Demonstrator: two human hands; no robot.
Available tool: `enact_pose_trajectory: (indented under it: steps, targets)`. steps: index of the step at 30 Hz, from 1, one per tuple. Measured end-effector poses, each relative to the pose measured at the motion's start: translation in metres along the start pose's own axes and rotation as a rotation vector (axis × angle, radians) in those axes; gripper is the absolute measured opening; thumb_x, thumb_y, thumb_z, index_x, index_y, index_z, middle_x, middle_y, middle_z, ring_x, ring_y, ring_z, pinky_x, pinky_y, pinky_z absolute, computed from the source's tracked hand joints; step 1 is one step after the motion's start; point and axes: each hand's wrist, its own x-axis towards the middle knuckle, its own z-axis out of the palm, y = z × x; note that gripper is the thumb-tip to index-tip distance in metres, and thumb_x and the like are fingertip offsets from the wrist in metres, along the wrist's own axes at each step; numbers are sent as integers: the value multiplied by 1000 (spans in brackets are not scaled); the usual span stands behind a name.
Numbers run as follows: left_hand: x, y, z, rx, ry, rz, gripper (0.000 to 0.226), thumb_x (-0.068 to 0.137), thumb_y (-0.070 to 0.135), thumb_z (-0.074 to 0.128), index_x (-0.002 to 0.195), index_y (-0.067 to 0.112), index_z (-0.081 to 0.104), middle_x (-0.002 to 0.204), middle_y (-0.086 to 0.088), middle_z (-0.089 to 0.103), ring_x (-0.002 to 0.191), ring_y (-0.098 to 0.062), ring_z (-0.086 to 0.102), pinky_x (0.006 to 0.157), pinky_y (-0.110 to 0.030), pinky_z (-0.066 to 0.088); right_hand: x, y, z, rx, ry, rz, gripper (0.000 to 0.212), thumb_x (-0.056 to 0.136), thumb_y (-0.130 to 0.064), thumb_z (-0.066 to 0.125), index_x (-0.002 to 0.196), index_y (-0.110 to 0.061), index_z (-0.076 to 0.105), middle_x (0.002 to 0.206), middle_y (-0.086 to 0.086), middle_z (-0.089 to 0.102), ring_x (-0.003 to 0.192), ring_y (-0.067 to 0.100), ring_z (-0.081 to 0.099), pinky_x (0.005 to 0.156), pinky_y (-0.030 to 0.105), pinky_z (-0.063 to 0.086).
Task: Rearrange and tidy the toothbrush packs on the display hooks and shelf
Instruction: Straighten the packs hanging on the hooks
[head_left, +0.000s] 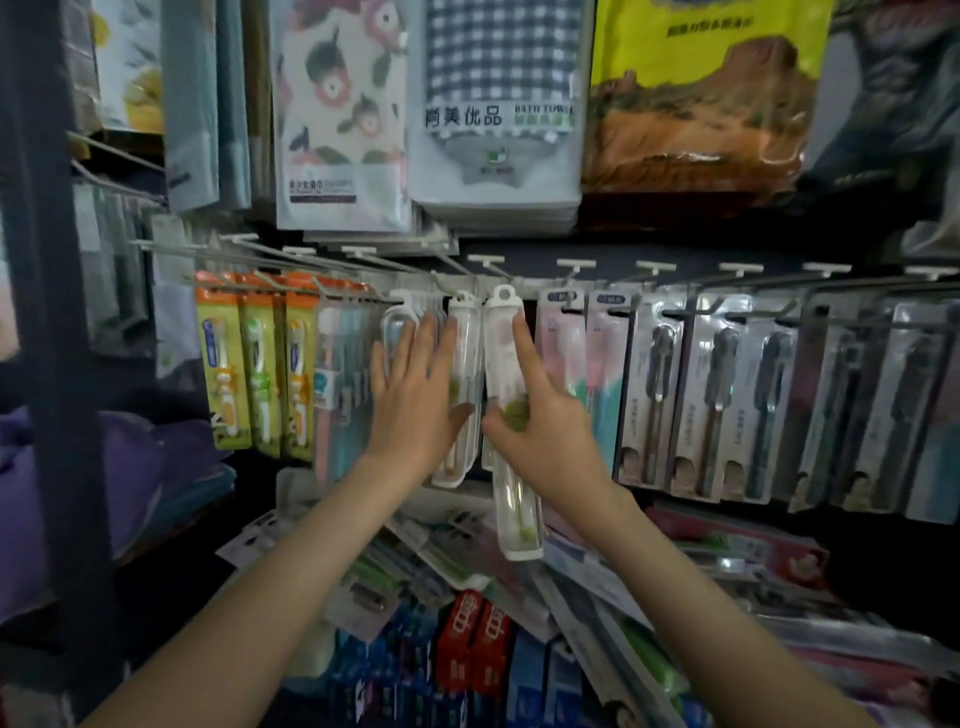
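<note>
The clear case (519, 509) has a white cap and base, with a green brush inside. At the left, 3 orange-topped packs (254, 364) have yellow-green cards. The pastel packs (587, 353) run pink into teal, and the silver-grey packs (717, 395) carry dark brushes. Above, a towel pack (340, 104) is white with pink flowers and dark leaves. A bath towel (498, 47) is navy-and-white checked, and a bag (701, 93) is lime yellow over orange-brown. Below lie red boxes (475, 639) and blue boxes (405, 670).

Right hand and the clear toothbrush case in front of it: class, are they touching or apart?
Touching. The head view shows the right hand with thumb curled round the clear case, forefinger lying along it.
</note>
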Motion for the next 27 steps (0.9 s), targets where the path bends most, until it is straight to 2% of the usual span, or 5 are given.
enact_pose_trajectory:
  steps: [5,10,15,20,27]
  targets:
    - [-1,4,0,-207,110,-2,79,92,31,55,151,18,5,158,-5,10,146,-20,3,115,-40,-7,-2,-6,0,-120,2,-66,84,90,-28,55,149,-34,-5,98,-6,47,57,1,45,57,17,36]
    - [-16,-6,1,-308,212,-8,59,94,38,32,148,15,25,152,-10,29,142,-24,20,116,-49,8,1,-13,0,-162,-84,21,84,90,-31,53,150,-30,-6,87,3,52,64,13,49,57,24,41]
    - [-25,-22,6,-133,156,24,62,91,34,49,146,12,31,153,-15,27,142,-31,22,113,-47,5,17,-7,12,-127,-120,152,83,91,-28,52,150,-26,-7,72,4,54,57,13,50,51,24,40]
    - [-27,-35,12,153,87,85,74,82,23,67,146,12,31,152,-19,26,142,-34,20,112,-52,8,47,27,36,-281,-105,272,86,94,-28,49,146,-30,-19,108,16,54,78,26,59,68,38,50]
    - [-18,-53,29,272,6,145,87,77,21,74,148,12,25,155,-19,17,143,-34,18,114,-49,9,57,49,51,-280,-158,370,89,94,-19,49,146,-28,-22,115,20,56,84,29,60,71,41,52]
